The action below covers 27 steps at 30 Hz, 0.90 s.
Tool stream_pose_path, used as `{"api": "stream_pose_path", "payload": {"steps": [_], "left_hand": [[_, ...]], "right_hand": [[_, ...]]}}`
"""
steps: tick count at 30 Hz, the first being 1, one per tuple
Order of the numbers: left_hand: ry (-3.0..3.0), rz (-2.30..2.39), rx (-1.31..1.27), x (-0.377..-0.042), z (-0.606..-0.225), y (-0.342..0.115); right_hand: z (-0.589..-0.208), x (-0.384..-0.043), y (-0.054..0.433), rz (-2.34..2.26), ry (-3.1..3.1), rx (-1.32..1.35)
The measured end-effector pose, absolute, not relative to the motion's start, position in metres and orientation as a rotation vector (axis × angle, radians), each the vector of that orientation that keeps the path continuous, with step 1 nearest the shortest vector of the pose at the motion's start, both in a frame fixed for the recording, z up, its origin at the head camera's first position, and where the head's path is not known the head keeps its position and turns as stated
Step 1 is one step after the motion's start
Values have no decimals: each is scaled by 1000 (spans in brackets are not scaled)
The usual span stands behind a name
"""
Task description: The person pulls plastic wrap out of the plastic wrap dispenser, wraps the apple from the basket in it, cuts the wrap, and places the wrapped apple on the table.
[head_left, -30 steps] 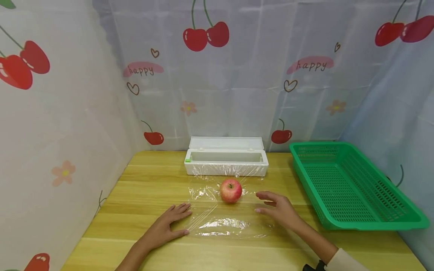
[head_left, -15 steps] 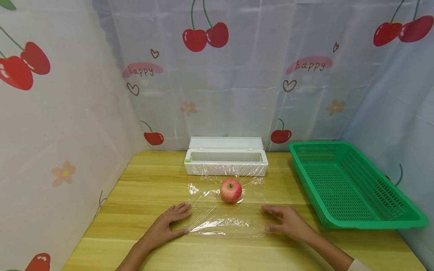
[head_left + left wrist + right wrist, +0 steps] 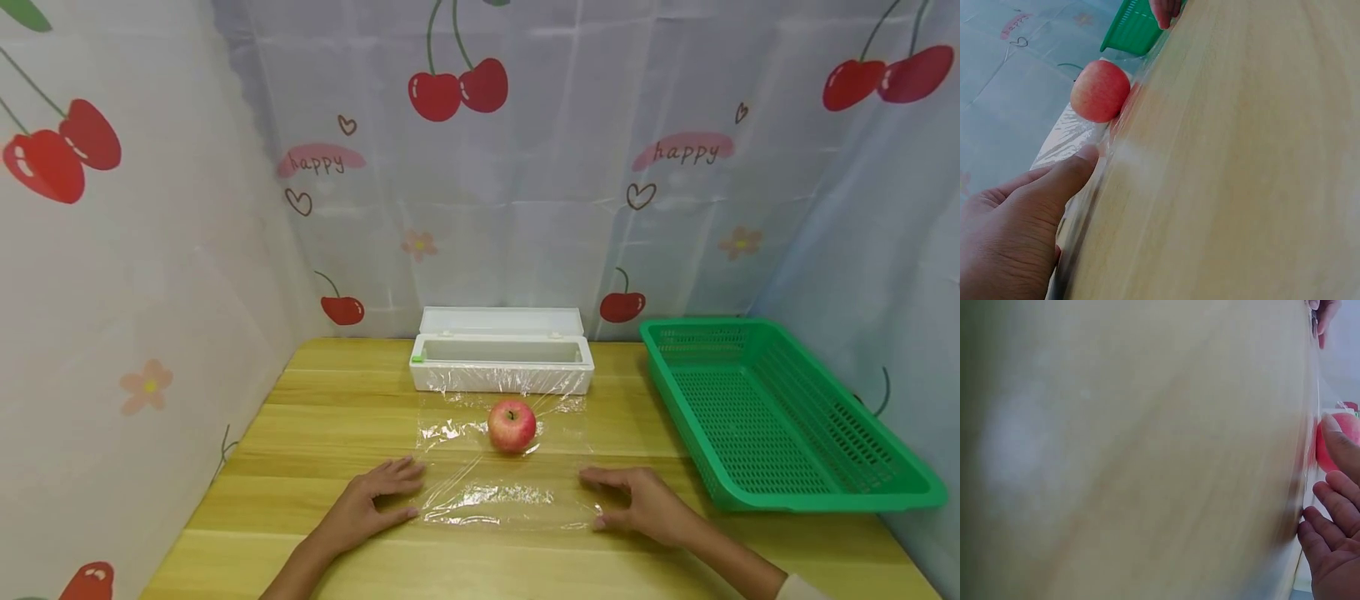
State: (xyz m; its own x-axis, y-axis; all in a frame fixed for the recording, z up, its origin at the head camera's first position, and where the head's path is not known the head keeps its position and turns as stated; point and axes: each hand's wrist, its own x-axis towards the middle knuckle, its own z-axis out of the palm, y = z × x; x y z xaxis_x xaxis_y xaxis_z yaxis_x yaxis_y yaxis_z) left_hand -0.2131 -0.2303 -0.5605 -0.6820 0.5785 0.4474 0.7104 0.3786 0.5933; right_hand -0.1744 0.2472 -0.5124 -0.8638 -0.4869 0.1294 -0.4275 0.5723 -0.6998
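Broadly, the counter (image 3: pixel 330 433) leaves its widest stretches of wood between the left hand (image 3: pixel 367 504) and the cloth side wall (image 3: pixel 202 333), and along the near side below the cling film (image 3: pixel 510 471). The film runs from the front of the white dispenser box (image 3: pixel 502 380) toward the person, creased and shiny, its near edge well short of the counter's front. Behind, the box stands close to the cloth backdrop (image 3: pixel 525 233) with its lid (image 3: pixel 501 321) raised. On the right, the green plastic basket (image 3: pixel 828 502) hides part of the counter's right edge, and a strip of wood separates its long wall from the right hand (image 3: pixel 645 504). The red apple (image 3: pixel 512 427) sits on the film, stem up, between the box and the hands, touched by neither. The left hand lies low at the film's left edge, fingers extended and thumb spread well away, gripping nothing that shows. The right hand mirrors it at the film's right edge, palm turned inward, fingers loosely straight, a wide gap to the thumb, with nothing in its grasp. Both forearms slant in from the near side.
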Motion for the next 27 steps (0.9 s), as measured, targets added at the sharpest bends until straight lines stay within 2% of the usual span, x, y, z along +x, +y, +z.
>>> {"api": "stream_pose_path", "payload": {"steps": [11, 22, 27], "left_hand": [[-2457, -1225, -1248, -215, -559, -231], [-2448, -1184, -1203, -218, -561, -227], [-2423, -1149, -1187, -219, -559, -224]], "right_hand": [[-521, -179, 253, -1238, 2704, -864], [-526, -182, 253, -1395, 2613, -818], [-527, -183, 249, -1432, 2653, -887]]}}
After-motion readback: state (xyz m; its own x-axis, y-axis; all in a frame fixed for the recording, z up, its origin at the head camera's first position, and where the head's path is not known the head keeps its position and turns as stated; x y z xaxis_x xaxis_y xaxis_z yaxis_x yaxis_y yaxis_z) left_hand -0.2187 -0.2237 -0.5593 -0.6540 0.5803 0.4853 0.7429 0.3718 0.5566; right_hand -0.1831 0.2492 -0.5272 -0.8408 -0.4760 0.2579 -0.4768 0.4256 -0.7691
